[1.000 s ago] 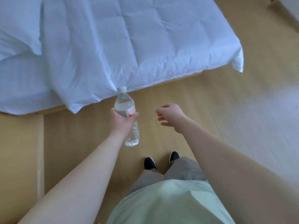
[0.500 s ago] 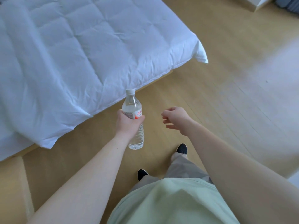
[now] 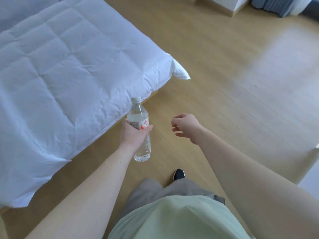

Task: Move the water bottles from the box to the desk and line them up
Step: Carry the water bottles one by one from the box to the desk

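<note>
A clear water bottle (image 3: 140,116) with a white cap and a red-and-white label hangs upright over the wooden floor. My left hand (image 3: 133,134) grips it round the middle, fingers curled over the label. To its right, my right hand (image 3: 185,125) floats apart from the bottle with fingers loosely curled and nothing in it. Neither the box nor the desk is in view.
A bed with a white quilt (image 3: 69,83) fills the left side, its corner close to the bottle. Wooden floor (image 3: 224,83) stretches to the right. White furniture (image 3: 240,5) and a grey curtain (image 3: 274,5) stand at the far top right. My legs and a black shoe (image 3: 178,174) are below.
The view has swung to the right, so the bed has slid left and more floor shows. My left hand keeps its hold on the bottle; the right hand stays empty beside it.
</note>
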A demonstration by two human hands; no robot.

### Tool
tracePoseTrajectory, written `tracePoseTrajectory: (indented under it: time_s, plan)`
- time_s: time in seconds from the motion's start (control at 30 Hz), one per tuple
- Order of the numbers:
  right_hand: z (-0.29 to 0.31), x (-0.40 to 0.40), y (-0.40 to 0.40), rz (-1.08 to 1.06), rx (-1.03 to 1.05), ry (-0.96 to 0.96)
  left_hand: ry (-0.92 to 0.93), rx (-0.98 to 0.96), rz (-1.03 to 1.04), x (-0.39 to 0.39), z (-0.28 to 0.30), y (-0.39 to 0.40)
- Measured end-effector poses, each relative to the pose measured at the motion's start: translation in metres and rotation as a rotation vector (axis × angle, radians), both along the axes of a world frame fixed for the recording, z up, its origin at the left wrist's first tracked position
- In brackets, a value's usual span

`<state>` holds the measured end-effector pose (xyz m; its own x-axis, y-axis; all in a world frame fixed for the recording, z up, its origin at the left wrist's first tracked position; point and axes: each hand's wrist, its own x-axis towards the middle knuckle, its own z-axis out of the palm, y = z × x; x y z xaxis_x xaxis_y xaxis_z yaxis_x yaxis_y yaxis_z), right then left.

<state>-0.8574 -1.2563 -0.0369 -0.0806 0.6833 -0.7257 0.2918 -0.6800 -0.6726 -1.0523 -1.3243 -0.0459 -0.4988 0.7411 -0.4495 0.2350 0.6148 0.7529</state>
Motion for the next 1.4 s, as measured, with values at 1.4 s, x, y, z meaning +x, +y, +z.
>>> tracePoseTrajectory:
  time_s: [1.4]
  plan:
    - [-0.020,0.128,0.440,-0.227,-0.033,-0.093,0.085,-0.031,-0.419,0.134,-0.023,0.511]
